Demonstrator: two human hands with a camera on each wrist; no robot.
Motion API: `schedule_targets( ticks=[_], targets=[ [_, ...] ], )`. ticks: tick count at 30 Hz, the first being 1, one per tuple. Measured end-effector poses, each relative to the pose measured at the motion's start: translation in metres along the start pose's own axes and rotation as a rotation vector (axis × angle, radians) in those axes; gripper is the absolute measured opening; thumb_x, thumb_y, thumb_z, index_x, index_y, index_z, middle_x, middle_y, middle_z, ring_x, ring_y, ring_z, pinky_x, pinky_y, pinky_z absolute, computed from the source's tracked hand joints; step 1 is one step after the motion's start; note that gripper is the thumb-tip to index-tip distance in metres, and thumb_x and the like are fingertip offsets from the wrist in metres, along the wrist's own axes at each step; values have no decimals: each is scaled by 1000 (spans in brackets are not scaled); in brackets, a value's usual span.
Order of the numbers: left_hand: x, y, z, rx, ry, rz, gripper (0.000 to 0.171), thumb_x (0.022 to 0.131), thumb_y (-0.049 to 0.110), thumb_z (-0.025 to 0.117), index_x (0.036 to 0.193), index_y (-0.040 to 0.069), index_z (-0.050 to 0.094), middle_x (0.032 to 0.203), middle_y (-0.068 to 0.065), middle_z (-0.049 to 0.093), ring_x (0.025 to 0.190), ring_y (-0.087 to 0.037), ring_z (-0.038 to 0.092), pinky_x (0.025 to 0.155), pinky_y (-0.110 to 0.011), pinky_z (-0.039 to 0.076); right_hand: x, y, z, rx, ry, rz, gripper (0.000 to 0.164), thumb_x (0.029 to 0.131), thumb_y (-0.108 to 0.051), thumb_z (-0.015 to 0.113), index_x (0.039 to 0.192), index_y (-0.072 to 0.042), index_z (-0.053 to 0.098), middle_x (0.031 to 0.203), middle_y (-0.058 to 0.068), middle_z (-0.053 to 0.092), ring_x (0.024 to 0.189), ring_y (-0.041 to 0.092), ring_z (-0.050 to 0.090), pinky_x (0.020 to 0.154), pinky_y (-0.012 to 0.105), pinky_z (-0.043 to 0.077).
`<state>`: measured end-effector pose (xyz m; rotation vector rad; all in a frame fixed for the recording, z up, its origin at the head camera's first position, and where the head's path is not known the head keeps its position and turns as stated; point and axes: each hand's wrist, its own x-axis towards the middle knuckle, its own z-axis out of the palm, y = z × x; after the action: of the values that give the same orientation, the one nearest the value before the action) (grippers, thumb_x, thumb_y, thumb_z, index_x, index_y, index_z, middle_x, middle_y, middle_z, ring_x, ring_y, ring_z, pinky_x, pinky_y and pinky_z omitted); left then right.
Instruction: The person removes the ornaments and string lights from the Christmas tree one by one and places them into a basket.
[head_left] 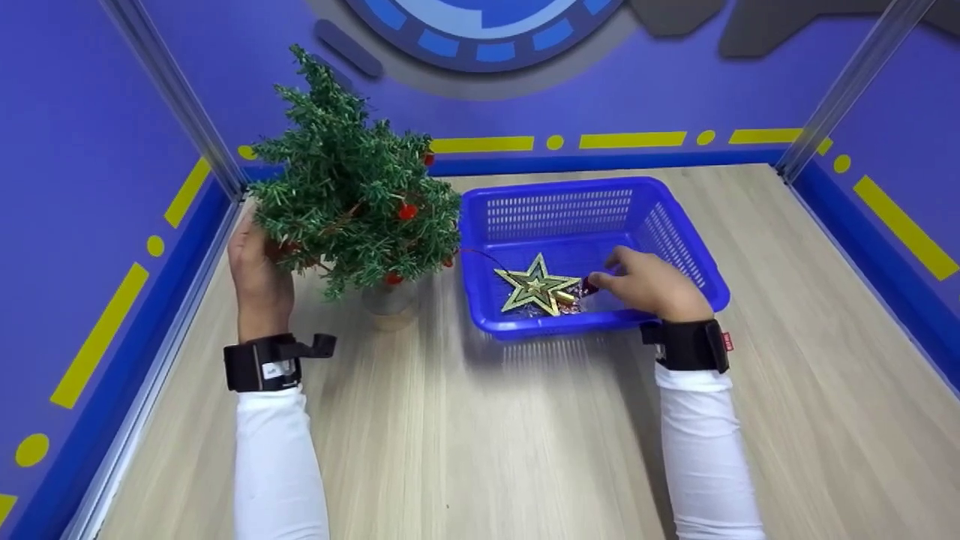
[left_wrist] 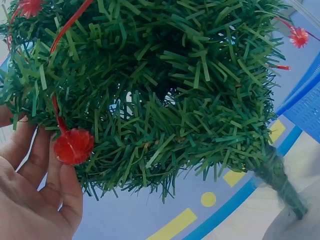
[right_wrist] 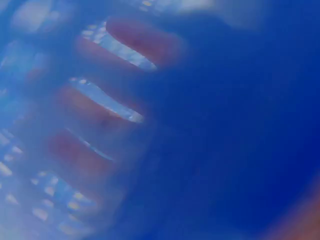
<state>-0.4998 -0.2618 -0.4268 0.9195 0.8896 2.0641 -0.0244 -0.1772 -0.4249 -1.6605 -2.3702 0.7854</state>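
Note:
A small artificial Christmas tree (head_left: 337,180) hung with red ornaments stands left of a blue basket (head_left: 592,324). My left hand (head_left: 259,274) is at the tree's left side, fingers reaching up among the lower branches. In the left wrist view a fluted red ornament (left_wrist: 74,146) hangs right at those fingers. Over the basket, my right hand (head_left: 652,281) pinches a small dark red shiny ornament (head_left: 589,286) between thumb and fingers. A gold-and-green star (head_left: 536,285) lies in the basket beside it. The right wrist view is blurred, showing fingers close up against blue.
Small glittery pieces (head_left: 568,304) lie under and beside the star. A thin red cord (head_left: 484,253) runs from the tree over the basket's left rim. Blue-purple panels (head_left: 510,112) wall the wooden table (head_left: 480,450) at the back and sides.

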Motion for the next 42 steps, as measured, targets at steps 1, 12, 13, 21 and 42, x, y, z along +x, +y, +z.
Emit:
schedule_targets(
  ticks=[1,12,13,21,42],
  targets=[
    [0,0,0,0,1,-2,27,102,28,63,110,5,75,87,0,72,80,-14,61,66,-25,44,0,-8,2,24,34,-46,50,100,-46,60,130,-7,59,132,19,66,120,38,63,101,56,49],
    [-3,-6,3,-33,-27,6,30,100,27,66,119,6,74,86,0,72,73,-11,60,60,-22,45,19,-99,74,156,109,-446,57,106,-18,49,159,-9,31,161,14,38,150,29,35,124,46,27],
    [-4,-7,4,-46,-33,1,31,99,28,68,119,6,74,86,0,72,73,-11,60,59,-22,44,20,-100,78,141,114,-452,52,106,-16,48,155,-8,37,156,15,46,146,29,42,122,46,31],
    [-1,-3,5,-35,-20,-18,32,96,27,71,123,9,74,100,-1,73,77,-11,61,60,-21,46,15,-99,69,240,250,-501,20,106,-22,54,101,-10,69,84,3,67,72,14,58,67,34,50],
    [0,-6,0,-38,102,51,8,94,10,73,97,5,78,86,-1,71,68,-11,62,58,-20,45,-23,-67,-10,845,454,-688,22,104,-5,54,100,11,69,87,2,72,76,11,65,64,24,53]
  ],
)
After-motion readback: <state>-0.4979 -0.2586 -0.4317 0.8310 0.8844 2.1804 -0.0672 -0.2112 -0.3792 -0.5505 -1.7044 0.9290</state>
